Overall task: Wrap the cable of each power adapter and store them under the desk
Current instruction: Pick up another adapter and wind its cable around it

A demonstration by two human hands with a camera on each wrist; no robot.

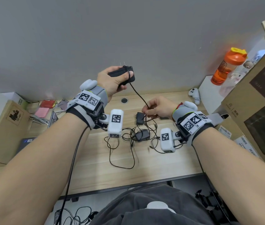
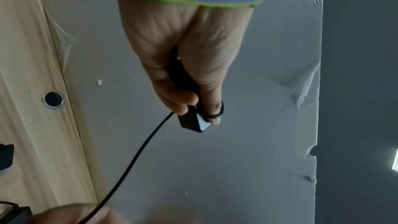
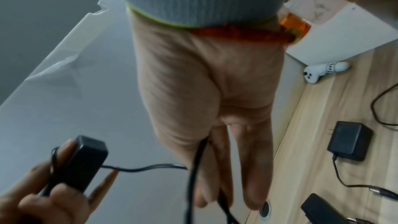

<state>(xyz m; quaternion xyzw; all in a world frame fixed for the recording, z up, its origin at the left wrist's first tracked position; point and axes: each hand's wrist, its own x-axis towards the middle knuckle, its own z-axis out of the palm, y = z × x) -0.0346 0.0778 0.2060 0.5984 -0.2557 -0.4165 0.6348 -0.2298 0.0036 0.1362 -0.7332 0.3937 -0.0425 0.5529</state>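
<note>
Both forearms reach over the bench (image 1: 96,163), winding one adapter's cable.

Raised in my left hand (image 1: 112,80) is a black power adapter (image 1: 125,75), fingers (image 2: 183,98) clamped round it, one loop of its cable (image 1: 138,93) over my thumb. My right hand (image 1: 159,108) pinches that cable lower down, taut between both hands. Two more adapters (image 1: 142,134) lie on the bench among loose leads. An orange bottle (image 1: 226,65) stands far right, near cardboard boxes (image 1: 255,98).
</note>
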